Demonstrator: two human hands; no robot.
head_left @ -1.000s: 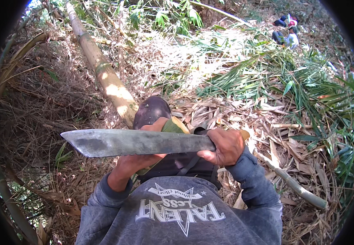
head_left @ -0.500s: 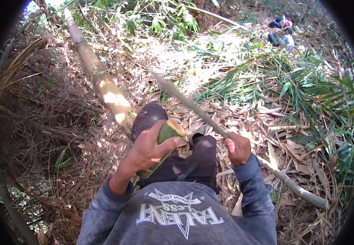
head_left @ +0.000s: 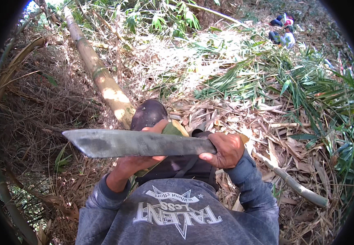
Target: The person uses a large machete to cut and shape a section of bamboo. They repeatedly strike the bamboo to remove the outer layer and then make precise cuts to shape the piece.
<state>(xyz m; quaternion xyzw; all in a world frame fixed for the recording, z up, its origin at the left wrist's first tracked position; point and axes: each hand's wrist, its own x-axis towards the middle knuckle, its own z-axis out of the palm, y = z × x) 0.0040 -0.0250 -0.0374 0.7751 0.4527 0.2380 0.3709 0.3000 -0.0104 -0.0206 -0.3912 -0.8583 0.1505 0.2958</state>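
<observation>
My right hand (head_left: 227, 150) is wrapped round the handle of a machete (head_left: 144, 143), whose yellowish butt end shows past the fist. The wide grey blade lies almost level across my lap, its tip pointing left. Behind it, my left hand (head_left: 134, 163) grips a short green bamboo section (head_left: 173, 130) with a pale cut end facing up and away. The blade hides much of that hand and the middle of the bamboo; whether the two touch I cannot tell.
A long bamboo pole (head_left: 103, 83) slants from the far left down to my knee (head_left: 149, 116). A thinner cut stem (head_left: 295, 183) lies at my right. Leafy cut branches (head_left: 250, 77) cover the ground ahead. Other people (head_left: 285, 38) sit far off at upper right.
The machete has swung from pointing up and away to lying flat across in front of the bamboo section. My right hand has shifted slightly left; my left hand still holds the bamboo.
</observation>
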